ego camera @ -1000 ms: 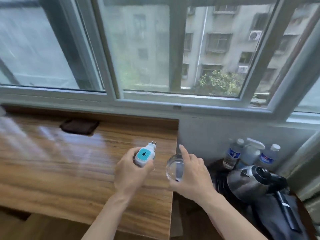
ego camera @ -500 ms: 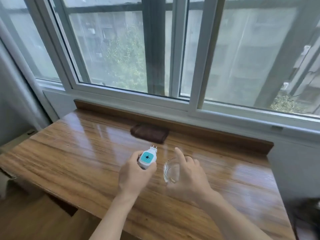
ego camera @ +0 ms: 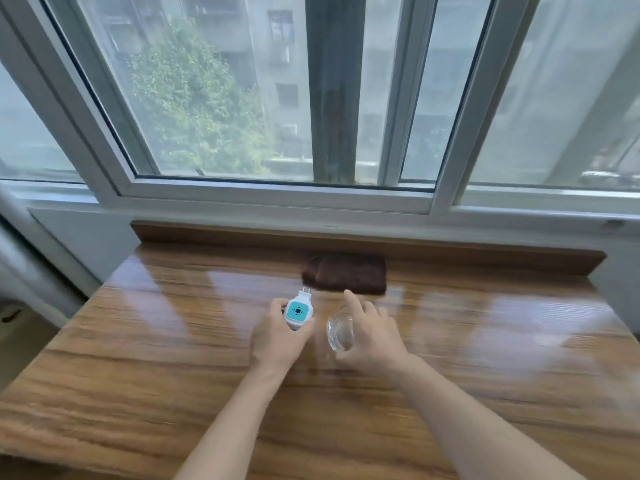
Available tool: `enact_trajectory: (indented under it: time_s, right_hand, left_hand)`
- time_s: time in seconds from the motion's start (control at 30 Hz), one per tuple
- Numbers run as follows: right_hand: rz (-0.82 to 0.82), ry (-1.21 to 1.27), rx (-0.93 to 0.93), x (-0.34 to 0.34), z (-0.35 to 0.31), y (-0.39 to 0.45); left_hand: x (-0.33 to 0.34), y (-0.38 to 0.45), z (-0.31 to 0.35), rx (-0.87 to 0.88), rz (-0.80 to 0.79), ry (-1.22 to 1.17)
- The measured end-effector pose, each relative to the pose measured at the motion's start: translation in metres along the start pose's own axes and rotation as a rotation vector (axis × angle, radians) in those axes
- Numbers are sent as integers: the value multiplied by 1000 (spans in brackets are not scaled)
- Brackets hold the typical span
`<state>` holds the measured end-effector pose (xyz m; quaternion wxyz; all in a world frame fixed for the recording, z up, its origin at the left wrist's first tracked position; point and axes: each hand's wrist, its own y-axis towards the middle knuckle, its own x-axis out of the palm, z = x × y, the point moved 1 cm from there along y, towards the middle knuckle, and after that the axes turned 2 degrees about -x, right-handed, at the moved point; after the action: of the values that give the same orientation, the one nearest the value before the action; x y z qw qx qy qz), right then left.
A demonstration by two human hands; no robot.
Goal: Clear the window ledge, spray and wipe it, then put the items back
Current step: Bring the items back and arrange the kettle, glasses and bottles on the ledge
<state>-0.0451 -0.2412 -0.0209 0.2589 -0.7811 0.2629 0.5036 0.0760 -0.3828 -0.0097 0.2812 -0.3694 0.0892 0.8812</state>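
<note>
Left hand: your left hand [ego camera: 277,341] curls round a white plug-in device [ego camera: 298,311] with a teal face, prongs pointing toward the window.
Right hand: your right hand [ego camera: 372,336] grips a clear glass [ego camera: 339,332] (forefinger raised).
Ledge: both are held over the glossy wooden window ledge [ego camera: 156,341].
Cloth: a folded brown cloth [ego camera: 344,274] lies against the back edge.
</note>
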Motion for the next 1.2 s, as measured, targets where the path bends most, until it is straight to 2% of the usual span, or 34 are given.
enact_trajectory:
  time_s: [0.17, 0.43, 0.57, 0.73, 0.97, 1.2]
  right_hand:
    - [-21, -18, 79, 7, -1, 16]
    - [-46, -48, 91, 16, 2, 19]
    - [33, 8, 100, 11, 12, 8]
    - [183, 52, 115, -7, 40, -15]
    - [281, 87, 229, -53, 125, -68]
    - [381, 98, 405, -102, 256, -162]
  left_hand:
    - [10, 21, -5, 9, -2, -25]
    - [17, 23, -12, 26, -3, 3]
    - [26, 16, -1, 197, 169, 131]
    - [48, -10, 50, 503, 246, -78]
    - [115, -58, 125, 604, 66, -206]
    - [214, -132, 208, 701, -111, -160]
